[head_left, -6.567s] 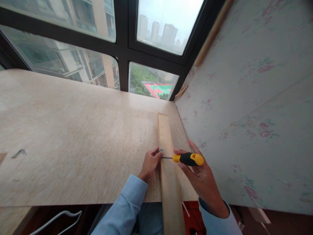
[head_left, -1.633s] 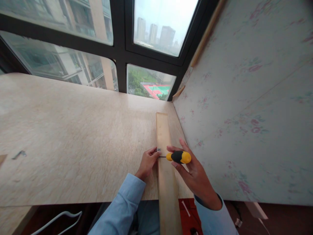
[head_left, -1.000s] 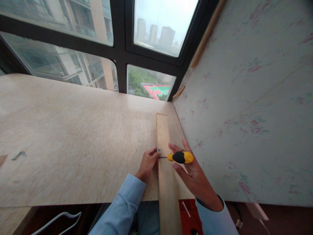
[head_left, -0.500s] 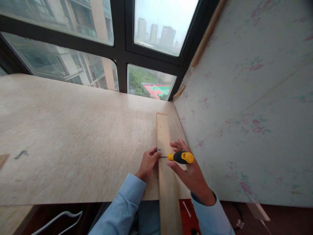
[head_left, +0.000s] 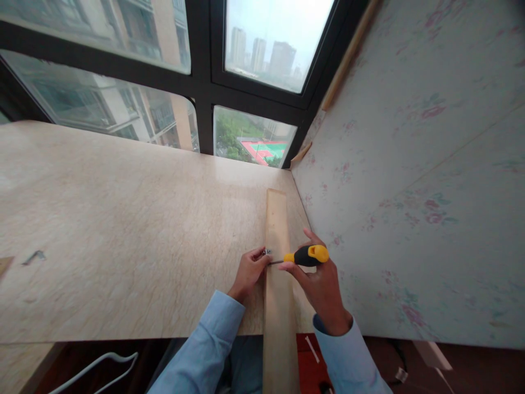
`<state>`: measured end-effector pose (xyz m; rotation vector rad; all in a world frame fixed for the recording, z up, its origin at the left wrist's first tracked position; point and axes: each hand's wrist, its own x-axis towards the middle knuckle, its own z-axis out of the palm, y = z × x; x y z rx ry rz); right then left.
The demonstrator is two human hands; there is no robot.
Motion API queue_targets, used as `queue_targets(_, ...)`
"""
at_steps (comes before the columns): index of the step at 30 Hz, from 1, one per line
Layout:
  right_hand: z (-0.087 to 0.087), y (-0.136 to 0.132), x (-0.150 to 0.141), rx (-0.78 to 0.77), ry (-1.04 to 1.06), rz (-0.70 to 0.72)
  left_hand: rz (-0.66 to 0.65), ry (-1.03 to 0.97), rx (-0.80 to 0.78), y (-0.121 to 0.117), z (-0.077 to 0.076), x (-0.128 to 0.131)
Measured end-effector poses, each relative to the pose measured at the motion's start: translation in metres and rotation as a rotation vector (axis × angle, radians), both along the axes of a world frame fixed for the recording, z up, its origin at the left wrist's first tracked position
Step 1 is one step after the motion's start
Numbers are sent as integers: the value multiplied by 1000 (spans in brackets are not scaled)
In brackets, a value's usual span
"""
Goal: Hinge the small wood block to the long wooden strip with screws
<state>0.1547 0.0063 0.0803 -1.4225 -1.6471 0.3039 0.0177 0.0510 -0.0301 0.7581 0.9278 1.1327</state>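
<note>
A long pale wooden board (head_left: 278, 306) runs away from me on the marbled sill, its near end jutting past the sill's front edge. My left hand (head_left: 248, 273) is closed at the board's left edge, pinching a small metal fitting (head_left: 268, 252) against it. My right hand (head_left: 322, 287) grips a yellow-and-black screwdriver (head_left: 305, 255), thumb beneath the handle and the other fingers mostly hidden behind it. The screwdriver's shaft points left across the board, and its tip ends by my left fingertips. Whether it sits in a screw cannot be made out.
On the left of the sill (head_left: 135, 241) lies a small metal bracket (head_left: 34, 257), with a wooden piece (head_left: 5, 265) at the frame's edge. A flowered wall (head_left: 414, 208) rises close on the right. A white bent rod (head_left: 106, 358) shows below the sill.
The board has turned slightly, its far end shifting right and its near end left. My right hand's spread fingers have drawn in behind the screwdriver, whose handle is now tilted up a little.
</note>
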Motion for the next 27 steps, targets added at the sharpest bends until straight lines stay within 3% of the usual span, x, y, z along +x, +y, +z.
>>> queue_targets(6, 2, -19, 5, -214, 248, 328, -6, -21, -9, 0, 2, -1)
queue_targets(9, 8, -27, 6, -292, 299, 406, -12, -65, -26, 0, 1, 0)
queue_targets(14, 15, -21, 2, -188, 182, 346, 20, -145, -60, 1, -3, 1)
queue_targets(18, 10, -5, -4, -6, 19, 142, 50, -173, -84, 1, -2, 2)
queue_targets(21, 4, 4, -6, 17, 7, 28, 68, -189, -116, 1, 2, 2)
queue_targets(23, 2, 5, -7, -40, 76, 66, 69, -197, -133, 1, 3, 3)
queue_targets(27, 2, -5, -4, -189, 278, 325, 93, -189, -141, 2, 2, 3)
